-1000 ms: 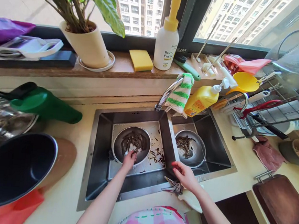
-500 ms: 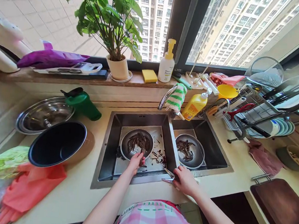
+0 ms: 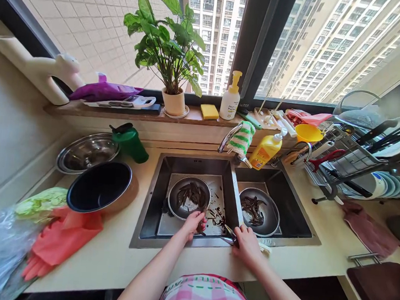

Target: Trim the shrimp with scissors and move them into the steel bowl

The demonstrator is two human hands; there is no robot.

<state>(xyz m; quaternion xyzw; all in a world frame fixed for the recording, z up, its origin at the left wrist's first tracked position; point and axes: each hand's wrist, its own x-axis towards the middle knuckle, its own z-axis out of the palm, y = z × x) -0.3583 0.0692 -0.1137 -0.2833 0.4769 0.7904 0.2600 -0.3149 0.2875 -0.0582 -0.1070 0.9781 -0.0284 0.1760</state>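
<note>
Apparently midway | left hand (image 3: pixel 193 224) pinches one shrimp (image 3: pixel 200 227) | right hand (image 3: pixel 246 242) grips scissors (image 3: pixel 231 232), blades parted | trimmings (image 3: pixel 218 216) suggest some done | left bowl (image 3: pixel 177 209), right bowl (image 3: pixel 269 216) hold more

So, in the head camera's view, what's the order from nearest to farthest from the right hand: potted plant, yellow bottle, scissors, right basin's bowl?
From the right hand:
1. Scissors: touching it, blades pointing left.
2. Bowl: just beyond, in the right basin.
3. Yellow bottle: behind that basin.
4. Potted plant: farther left, on the windowsill.
</note>
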